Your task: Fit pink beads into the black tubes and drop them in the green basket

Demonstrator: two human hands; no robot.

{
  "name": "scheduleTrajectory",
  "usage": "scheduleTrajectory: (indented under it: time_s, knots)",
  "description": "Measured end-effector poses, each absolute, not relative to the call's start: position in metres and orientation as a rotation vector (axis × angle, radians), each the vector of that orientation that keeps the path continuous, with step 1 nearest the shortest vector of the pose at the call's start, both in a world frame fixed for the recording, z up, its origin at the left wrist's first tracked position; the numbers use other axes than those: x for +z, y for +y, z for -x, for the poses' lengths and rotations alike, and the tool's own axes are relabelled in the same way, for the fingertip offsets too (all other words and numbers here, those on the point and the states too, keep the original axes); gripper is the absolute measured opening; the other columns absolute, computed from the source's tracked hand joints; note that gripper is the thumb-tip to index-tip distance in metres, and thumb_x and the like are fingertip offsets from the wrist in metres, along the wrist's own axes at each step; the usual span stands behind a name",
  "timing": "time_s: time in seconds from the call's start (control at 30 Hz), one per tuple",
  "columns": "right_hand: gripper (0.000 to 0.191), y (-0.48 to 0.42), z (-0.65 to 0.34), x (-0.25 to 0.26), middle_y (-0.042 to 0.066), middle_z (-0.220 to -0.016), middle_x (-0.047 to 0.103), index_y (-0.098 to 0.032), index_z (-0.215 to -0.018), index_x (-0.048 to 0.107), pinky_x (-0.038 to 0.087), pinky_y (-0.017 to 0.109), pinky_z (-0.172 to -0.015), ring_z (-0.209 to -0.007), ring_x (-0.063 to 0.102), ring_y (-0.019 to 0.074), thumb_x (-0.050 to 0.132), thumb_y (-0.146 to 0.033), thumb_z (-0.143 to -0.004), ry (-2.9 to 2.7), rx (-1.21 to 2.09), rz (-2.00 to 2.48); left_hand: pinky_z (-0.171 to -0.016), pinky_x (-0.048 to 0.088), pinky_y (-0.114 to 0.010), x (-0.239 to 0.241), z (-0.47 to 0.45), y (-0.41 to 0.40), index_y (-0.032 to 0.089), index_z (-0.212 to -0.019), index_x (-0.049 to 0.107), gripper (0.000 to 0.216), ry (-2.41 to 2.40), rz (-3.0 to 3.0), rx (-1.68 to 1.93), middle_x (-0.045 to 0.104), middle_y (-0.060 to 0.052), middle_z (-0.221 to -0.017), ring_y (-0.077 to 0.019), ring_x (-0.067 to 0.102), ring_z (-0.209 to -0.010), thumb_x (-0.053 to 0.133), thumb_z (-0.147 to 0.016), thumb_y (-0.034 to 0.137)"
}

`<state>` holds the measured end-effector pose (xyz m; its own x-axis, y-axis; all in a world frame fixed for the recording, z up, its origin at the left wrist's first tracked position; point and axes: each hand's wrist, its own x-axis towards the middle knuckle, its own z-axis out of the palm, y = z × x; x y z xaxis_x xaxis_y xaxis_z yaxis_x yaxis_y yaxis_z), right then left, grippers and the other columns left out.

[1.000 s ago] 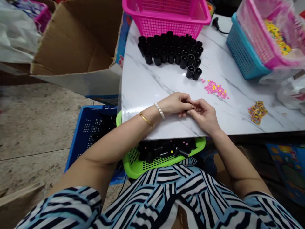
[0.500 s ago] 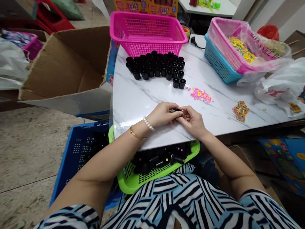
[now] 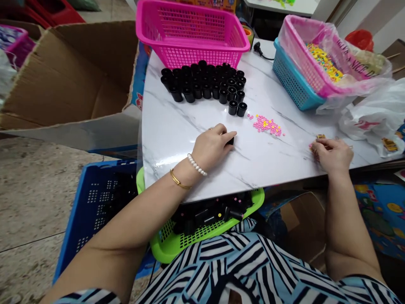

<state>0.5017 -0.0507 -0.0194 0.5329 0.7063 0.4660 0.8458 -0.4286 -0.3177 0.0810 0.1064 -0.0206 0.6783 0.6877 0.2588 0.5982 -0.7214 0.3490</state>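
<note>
My left hand (image 3: 213, 145) rests on the white marble table (image 3: 177, 126), its fingers closed around a small black tube (image 3: 230, 139). My right hand (image 3: 333, 154) lies near the table's right front edge, fingers curled over a little pile of yellow printed stickers (image 3: 320, 137). A cluster of upright black tubes (image 3: 202, 84) stands at the back of the table. Between my hands, a bit farther back, lies a scatter of pink and yellow beads (image 3: 267, 125).
An empty pink basket (image 3: 190, 33) stands behind the tubes. At the right a pink basket of yellow pieces (image 3: 319, 59) sits in a blue basket (image 3: 291, 80). A green tray of black parts (image 3: 202, 228) lies on my lap; a blue crate (image 3: 95, 202) and cardboard box (image 3: 69, 76) stand left.
My hands, joined over the black tube before, have parted. The right hand has gone right to the stickers; the left stays with the tube.
</note>
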Motion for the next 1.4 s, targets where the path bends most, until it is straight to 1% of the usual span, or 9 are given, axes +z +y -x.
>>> scheduleTrajectory:
  time_s: [0.13,0.37,0.57,0.77,0.93,1.03,1.13,1.27,1.4]
  knots:
    - [0.013,-0.052,-0.530,-0.031,0.008,-0.078,0.078,-0.024,-0.082,0.086,0.043,0.035,-0.072,-0.072,0.061,0.0204,0.089,-0.034,-0.073,-1.335,-0.288,2.330,-0.088,0.052,-0.043,-0.011,-0.094,0.105,0.025,-0.123,0.078,0.030,1.047,-2.803,0.527,0.067,-0.013,-0.108,-0.0329,0.058,-0.108,0.076,-0.094,0.036]
    - [0.006,-0.034,-0.540,-0.034,0.012,-0.081,0.077,-0.022,-0.079,0.085,0.038,0.040,-0.078,-0.075,0.059,0.0227,0.086,-0.026,-0.074,-1.568,-0.337,2.268,-0.099,0.048,-0.044,-0.008,-0.096,0.110,0.016,-0.119,0.077,0.028,1.054,-2.729,0.525,0.065,-0.016,-0.116,-0.0331,0.055,-0.117,0.074,-0.094,0.026]
    - [0.011,-0.024,-0.525,-0.033,0.006,-0.061,0.060,-0.022,-0.064,0.074,0.027,0.040,-0.070,-0.060,0.037,0.0178,0.082,-0.020,-0.071,-1.651,-0.440,2.259,-0.096,0.052,-0.036,-0.001,-0.079,0.111,0.019,-0.127,0.072,0.034,0.902,-2.288,0.603,0.071,-0.010,-0.117,-0.0215,0.066,-0.101,0.074,-0.095,0.027]
    - [0.008,-0.018,-0.496,-0.045,0.011,-0.075,0.069,-0.024,-0.073,0.073,0.036,0.041,-0.074,-0.073,0.055,0.0244,0.074,-0.022,-0.080,-1.669,-0.434,2.180,-0.100,0.051,-0.037,-0.010,-0.092,0.091,0.020,-0.123,0.065,0.028,0.780,-2.178,0.582,0.076,-0.009,-0.117,-0.0225,0.068,-0.107,0.071,-0.097,0.028]
    - [0.010,-0.020,-0.477,-0.040,0.011,-0.068,0.068,-0.025,-0.072,0.071,0.040,0.043,-0.074,-0.072,0.059,0.0279,0.071,-0.022,-0.081,-1.611,-0.452,2.108,-0.108,0.047,-0.041,-0.018,-0.096,0.096,0.019,-0.123,0.066,0.036,0.780,-2.230,0.577,0.077,-0.010,-0.116,-0.0267,0.065,-0.117,0.078,-0.092,0.034]
    - [0.010,-0.027,-0.437,-0.033,0.009,-0.073,0.073,-0.023,-0.081,0.077,0.047,0.041,-0.075,-0.073,0.064,0.0258,0.072,-0.029,-0.088,-1.691,-0.361,2.027,-0.115,0.042,-0.042,-0.019,-0.095,0.100,0.019,-0.124,0.067,0.043,0.711,-2.301,0.552,0.077,-0.009,-0.117,-0.0257,0.067,-0.113,0.083,-0.087,0.036]
    - [0.015,-0.034,-0.384,-0.030,0.007,-0.089,0.079,-0.023,-0.094,0.081,0.053,0.037,-0.076,-0.076,0.069,0.0215,0.070,-0.035,-0.095,-1.816,-0.232,1.927,-0.117,0.040,-0.043,-0.019,-0.095,0.099,0.021,-0.117,0.071,0.035,0.670,-2.368,0.554,0.077,-0.009,-0.119,-0.0258,0.067,-0.114,0.081,-0.088,0.037]
    - [0.015,-0.035,-0.344,-0.027,0.007,-0.096,0.079,-0.026,-0.102,0.083,0.058,0.038,-0.080,-0.087,0.073,0.0223,0.070,-0.033,-0.099,-1.917,-0.055,1.800,-0.116,0.040,-0.042,-0.018,-0.096,0.098,0.020,-0.118,0.073,0.035,0.691,-2.380,0.555,0.077,-0.009,-0.121,-0.0264,0.066,-0.117,0.081,-0.086,0.033]
    - [0.025,-0.032,-0.349,-0.019,0.004,-0.096,0.077,-0.027,-0.118,0.081,0.058,0.037,-0.075,-0.081,0.071,0.0201,0.076,-0.036,-0.096,-1.838,0.203,1.755,-0.115,0.041,-0.041,-0.018,-0.098,0.097,0.016,-0.121,0.073,0.042,0.716,-2.386,0.525,0.077,-0.010,-0.119,-0.0269,0.066,-0.115,0.084,-0.082,0.030]
